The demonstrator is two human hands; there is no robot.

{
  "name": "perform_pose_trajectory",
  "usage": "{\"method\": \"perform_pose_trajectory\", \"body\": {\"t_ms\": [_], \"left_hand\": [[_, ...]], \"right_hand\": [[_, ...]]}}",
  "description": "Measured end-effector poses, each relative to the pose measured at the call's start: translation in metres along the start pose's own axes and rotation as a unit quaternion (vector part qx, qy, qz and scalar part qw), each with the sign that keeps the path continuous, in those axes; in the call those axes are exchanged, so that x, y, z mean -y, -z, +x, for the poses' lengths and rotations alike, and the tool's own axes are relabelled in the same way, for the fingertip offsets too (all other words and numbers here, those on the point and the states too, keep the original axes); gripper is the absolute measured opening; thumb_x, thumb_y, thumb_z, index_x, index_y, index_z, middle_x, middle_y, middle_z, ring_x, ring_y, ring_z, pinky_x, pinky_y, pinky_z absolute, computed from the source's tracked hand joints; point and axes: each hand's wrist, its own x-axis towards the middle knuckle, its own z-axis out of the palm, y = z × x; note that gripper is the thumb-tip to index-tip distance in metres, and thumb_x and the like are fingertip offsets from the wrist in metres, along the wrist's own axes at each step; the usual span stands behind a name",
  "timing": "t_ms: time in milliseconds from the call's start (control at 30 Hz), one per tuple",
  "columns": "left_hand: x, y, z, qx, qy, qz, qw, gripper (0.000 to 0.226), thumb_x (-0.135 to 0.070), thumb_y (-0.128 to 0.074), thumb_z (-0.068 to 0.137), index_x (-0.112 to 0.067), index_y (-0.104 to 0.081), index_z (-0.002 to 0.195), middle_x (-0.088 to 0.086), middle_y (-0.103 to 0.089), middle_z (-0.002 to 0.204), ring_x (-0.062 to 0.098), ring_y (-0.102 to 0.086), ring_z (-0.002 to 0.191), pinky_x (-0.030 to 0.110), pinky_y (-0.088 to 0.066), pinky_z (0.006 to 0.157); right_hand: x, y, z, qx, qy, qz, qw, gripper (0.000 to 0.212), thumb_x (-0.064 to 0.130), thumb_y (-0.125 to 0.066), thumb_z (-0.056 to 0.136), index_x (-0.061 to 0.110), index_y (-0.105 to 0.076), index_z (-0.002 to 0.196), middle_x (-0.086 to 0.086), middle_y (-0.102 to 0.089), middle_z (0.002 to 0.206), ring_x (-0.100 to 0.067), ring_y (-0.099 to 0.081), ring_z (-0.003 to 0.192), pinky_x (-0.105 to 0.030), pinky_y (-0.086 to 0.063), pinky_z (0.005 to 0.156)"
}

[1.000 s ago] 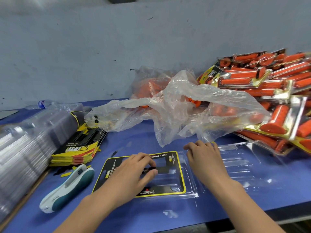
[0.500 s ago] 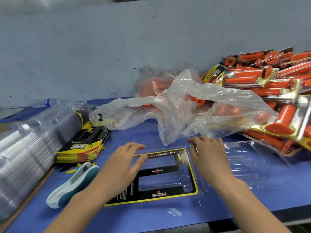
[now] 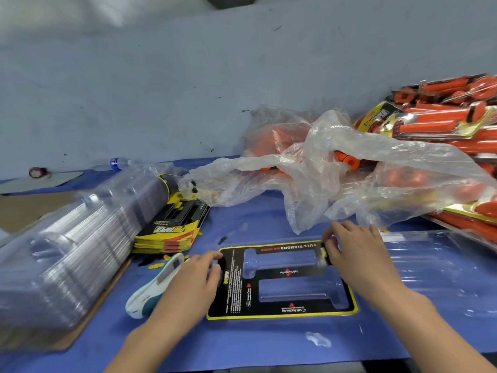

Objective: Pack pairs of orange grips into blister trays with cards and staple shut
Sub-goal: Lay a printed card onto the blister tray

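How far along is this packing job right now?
Done: a pile of filled packs sits at the right. In hand: a black, yellow-edged card lies in an open clear blister tray, with the left hand and right hand at its edges. Left: this tray holds no grips yet; loose orange grips wait in the clear plastic bag, and the white-and-teal stapler lies unused.

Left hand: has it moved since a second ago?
Yes. The left hand slid left, off the middle of the card to its left edge, closer to the stapler.
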Motion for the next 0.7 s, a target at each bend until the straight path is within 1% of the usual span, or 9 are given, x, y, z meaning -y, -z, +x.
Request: {"method": "perform_pose_trajectory", "body": {"t_ms": [167,233,333,467,533,600,633,667,700], "left_hand": [[-0.0025,-0.0060,0.0008,-0.005,-0.018,0.036,0.999,0.032,-0.031,-0.036,0.105,-0.030,-0.046,0.135,-0.006,-0.060,0.118,0.017,-0.052,0.112,0.036,-0.041,0.095],[-0.0024,-0.0084,0.0001,0.003,-0.015,0.047,0.999,0.033,-0.032,-0.032,0.106,-0.032,-0.044,0.136,-0.006,-0.057,0.119,0.016,-0.051,0.115,0.036,-0.041,0.097],[-0.0026,-0.0106,-0.0012,0.008,-0.012,0.046,0.999,0.034,-0.032,-0.029,0.106,-0.034,-0.044,0.136,-0.005,-0.053,0.115,0.017,-0.052,0.114,0.037,-0.043,0.095],[0.0005,-0.0108,0.0000,0.000,-0.013,0.042,0.999,0.034,-0.028,-0.030,0.106,-0.034,-0.046,0.136,-0.006,-0.056,0.111,0.016,-0.054,0.109,0.033,-0.043,0.090],[0.0032,-0.0111,0.0005,0.001,-0.013,0.033,0.999,0.034,-0.028,-0.031,0.106,-0.035,-0.047,0.135,-0.006,-0.061,0.103,0.015,-0.057,0.102,0.033,-0.044,0.082],[0.0044,-0.0105,0.0016,0.005,-0.007,0.001,1.000,0.032,-0.029,-0.031,0.106,-0.036,-0.050,0.131,-0.005,-0.062,0.083,0.009,-0.057,0.081,0.028,-0.039,0.065],[0.0046,-0.0095,0.0022,0.012,-0.001,-0.021,1.000,0.030,-0.031,-0.032,0.106,-0.037,-0.051,0.128,-0.006,-0.060,0.076,0.007,-0.055,0.073,0.026,-0.037,0.060],[0.0052,-0.0083,0.0026,0.024,0.006,-0.046,0.999,0.028,-0.034,-0.033,0.105,-0.039,-0.052,0.125,-0.006,-0.061,0.073,0.006,-0.055,0.069,0.025,-0.038,0.058],[0.0059,-0.0067,0.0027,0.041,0.012,-0.074,0.996,0.025,-0.038,-0.035,0.105,-0.041,-0.052,0.122,-0.005,-0.064,0.075,0.005,-0.058,0.069,0.026,-0.043,0.061]], "right_hand": [[-0.0022,-0.0038,-0.0016,0.013,-0.001,-0.007,1.000,0.018,0.026,-0.036,0.099,0.036,-0.049,0.089,0.014,-0.053,0.087,-0.015,-0.055,0.093,-0.041,-0.025,0.110],[-0.0025,-0.0043,-0.0011,0.009,-0.001,0.004,1.000,0.022,0.024,-0.035,0.099,0.036,-0.050,0.088,0.014,-0.054,0.087,-0.012,-0.054,0.087,-0.040,-0.025,0.109],[-0.0032,-0.0059,-0.0007,0.005,0.000,0.008,1.000,0.026,0.023,-0.033,0.099,0.035,-0.052,0.085,0.014,-0.054,0.087,-0.010,-0.053,0.083,-0.038,-0.024,0.110],[-0.0054,-0.0080,-0.0003,-0.006,0.006,0.035,0.999,0.026,0.020,-0.034,0.098,0.032,-0.052,0.084,0.013,-0.058,0.089,-0.010,-0.051,0.080,-0.037,-0.025,0.110],[-0.0066,-0.0091,0.0002,-0.017,0.008,0.050,0.999,0.025,0.018,-0.035,0.098,0.028,-0.054,0.085,0.011,-0.060,0.090,-0.013,-0.049,0.078,-0.036,-0.028,0.109],[-0.0072,-0.0102,0.0005,-0.028,0.009,0.058,0.998,0.024,0.016,-0.037,0.098,0.024,-0.057,0.087,0.008,-0.060,0.093,-0.017,-0.051,0.083,-0.031,-0.031,0.104],[-0.0073,-0.0106,0.0005,-0.035,0.007,0.063,0.997,0.024,0.015,-0.037,0.098,0.022,-0.058,0.088,0.006,-0.060,0.093,-0.018,-0.052,0.084,-0.030,-0.032,0.098],[-0.0076,-0.0109,0.0006,-0.043,0.002,0.070,0.997,0.024,0.014,-0.038,0.098,0.020,-0.059,0.087,0.005,-0.060,0.093,-0.018,-0.051,0.084,-0.029,-0.033,0.090],[-0.0082,-0.0110,0.0006,-0.049,-0.003,0.076,0.996,0.025,0.013,-0.038,0.098,0.018,-0.060,0.087,0.003,-0.061,0.093,-0.019,-0.051,0.084,-0.029,-0.033,0.083]]}}
